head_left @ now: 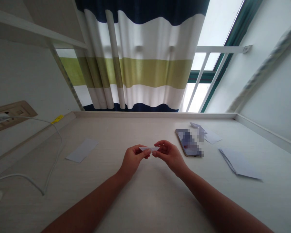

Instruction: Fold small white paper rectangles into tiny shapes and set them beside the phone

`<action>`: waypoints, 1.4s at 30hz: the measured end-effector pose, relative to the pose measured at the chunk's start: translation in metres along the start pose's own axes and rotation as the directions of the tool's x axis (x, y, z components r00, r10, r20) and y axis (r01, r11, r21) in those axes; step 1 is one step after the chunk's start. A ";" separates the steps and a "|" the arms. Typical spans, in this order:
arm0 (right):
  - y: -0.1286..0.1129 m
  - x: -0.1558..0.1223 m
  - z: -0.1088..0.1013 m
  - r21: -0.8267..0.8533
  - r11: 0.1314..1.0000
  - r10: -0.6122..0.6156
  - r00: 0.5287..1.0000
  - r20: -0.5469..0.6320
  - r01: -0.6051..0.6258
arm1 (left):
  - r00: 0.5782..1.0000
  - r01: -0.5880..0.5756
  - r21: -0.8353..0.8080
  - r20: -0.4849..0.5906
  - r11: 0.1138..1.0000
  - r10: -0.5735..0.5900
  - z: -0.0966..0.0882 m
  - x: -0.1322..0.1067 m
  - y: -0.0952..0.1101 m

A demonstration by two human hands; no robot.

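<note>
Both my hands meet over the middle of the pale desk (145, 194). Between them is a small folded piece of white paper (149, 149), held flat and a little above the desk. My left hand (133, 158) pinches its left end with thumb and fingers closed. My right hand (168, 153) pinches its right end the same way. A phone (188, 142) lies face up just right of my right hand.
A white paper slip (81, 150) lies at the left. A stack of white sheets (237, 163) lies at the right, with small folded papers (208, 134) behind the phone. A white cable (50, 161) runs from a wall socket (7, 118). A striped curtain (140, 71) hangs behind.
</note>
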State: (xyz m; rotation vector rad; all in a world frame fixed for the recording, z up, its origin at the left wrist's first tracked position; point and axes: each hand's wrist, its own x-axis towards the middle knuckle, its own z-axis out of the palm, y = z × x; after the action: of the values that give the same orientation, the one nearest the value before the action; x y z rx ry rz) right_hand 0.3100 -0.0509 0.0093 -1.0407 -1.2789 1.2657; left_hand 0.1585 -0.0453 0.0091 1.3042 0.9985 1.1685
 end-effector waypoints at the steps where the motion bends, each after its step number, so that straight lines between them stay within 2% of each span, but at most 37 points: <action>1: 0.001 0.000 0.000 0.006 1.000 0.001 1.000 -0.002 -0.001 | 1.000 0.000 -0.005 -0.008 1.000 0.000 0.000 0.000 0.000; 12: 0.001 0.001 0.000 0.064 0.998 0.000 1.000 -0.008 0.000 | 0.998 0.064 -0.123 -0.003 0.990 -0.064 0.000 0.000 -0.001; 22: -0.005 -0.001 0.000 0.137 0.979 0.151 0.988 -0.004 -0.149 | 0.998 0.062 -0.055 -0.026 0.997 -0.064 -0.001 0.000 0.002; 33: -0.003 0.001 -0.004 0.212 0.968 0.136 0.991 -0.001 -0.133 | 0.987 0.160 -0.171 0.025 0.972 -0.158 -0.004 0.002 0.000; 36: -0.004 0.002 -0.004 0.189 0.977 0.108 0.994 -0.031 -0.100 | 0.985 0.167 -0.218 0.069 0.962 -0.155 -0.004 0.002 0.001; 42: -0.004 0.002 -0.003 0.150 0.986 0.081 0.994 -0.068 -0.070 | 0.987 0.156 -0.238 0.076 0.958 -0.142 -0.006 0.002 0.000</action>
State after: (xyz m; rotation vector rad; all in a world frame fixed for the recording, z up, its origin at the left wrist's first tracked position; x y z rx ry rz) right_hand 0.3127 -0.0486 0.0129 -1.0278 -1.0822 1.3456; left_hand 0.1532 -0.0426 0.0092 1.0438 0.8651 1.0933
